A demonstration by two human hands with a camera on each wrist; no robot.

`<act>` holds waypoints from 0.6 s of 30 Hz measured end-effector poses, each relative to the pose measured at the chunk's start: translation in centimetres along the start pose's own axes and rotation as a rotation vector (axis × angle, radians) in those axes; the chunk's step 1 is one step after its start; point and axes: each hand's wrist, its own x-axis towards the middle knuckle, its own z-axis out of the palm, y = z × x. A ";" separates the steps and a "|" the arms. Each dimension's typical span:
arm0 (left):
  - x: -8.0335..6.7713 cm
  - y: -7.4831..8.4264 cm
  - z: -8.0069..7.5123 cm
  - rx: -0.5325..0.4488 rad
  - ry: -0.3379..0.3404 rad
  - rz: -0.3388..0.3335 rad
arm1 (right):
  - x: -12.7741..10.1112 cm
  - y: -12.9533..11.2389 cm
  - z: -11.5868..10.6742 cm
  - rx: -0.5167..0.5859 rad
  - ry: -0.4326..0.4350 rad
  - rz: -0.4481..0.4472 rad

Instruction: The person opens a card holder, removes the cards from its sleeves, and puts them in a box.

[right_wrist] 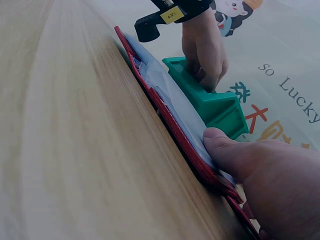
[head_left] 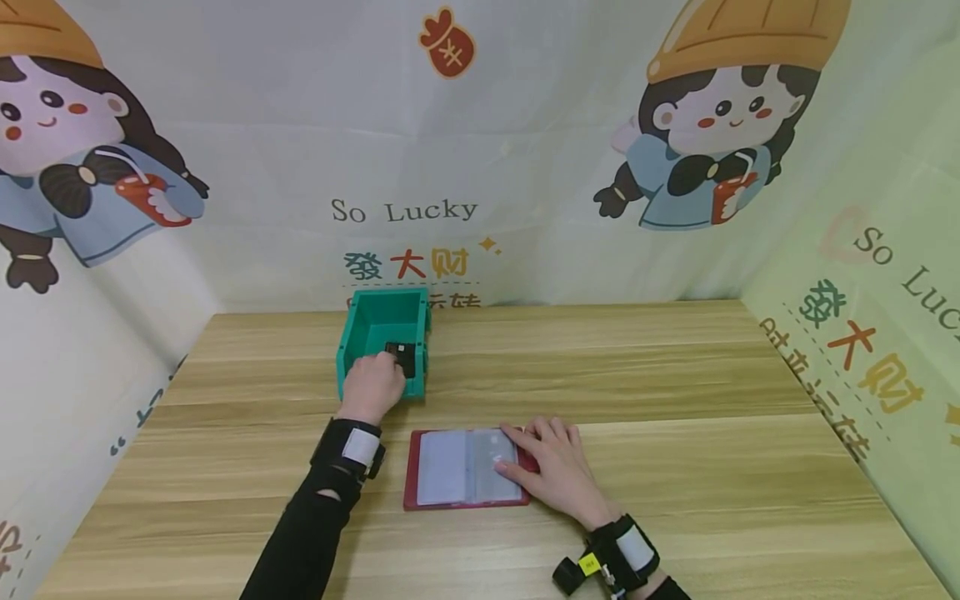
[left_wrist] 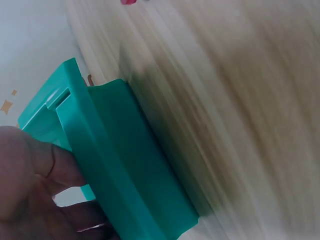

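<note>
A small green bin stands upright on the table, open at the top, with straight walls and a thick rim. The left hand reaches over its near wall, fingers curled down inside. Just past those fingertips, inside the bin, a small black card leans against the wall; whether the fingers touch it cannot be told. A red card holder lies open and flat, nearer than the bin and to the right of the left hand, showing clear plastic sleeves. The right hand rests flat on its right page, thumb on the sleeve.
</note>
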 end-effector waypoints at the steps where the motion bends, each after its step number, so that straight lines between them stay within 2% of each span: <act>1: 0.0 0.0 0.1 0.017 0.003 0.007 | 0.0 0.0 0.0 0.000 0.002 -0.001; 5: -0.1 -0.2 0.5 0.051 0.029 0.020 | 0.0 0.0 -0.1 0.004 0.001 0.000; 10: -0.6 -0.1 0.8 0.029 0.117 0.033 | 0.1 -0.1 -0.2 0.001 -0.018 0.013; 15: -2.4 1.1 0.6 -0.127 0.263 0.076 | 0.1 -0.2 -0.3 0.015 -0.027 0.036; 18: -4.1 2.2 0.7 -0.236 0.300 0.138 | 0.1 -0.2 -0.3 0.027 -0.029 0.043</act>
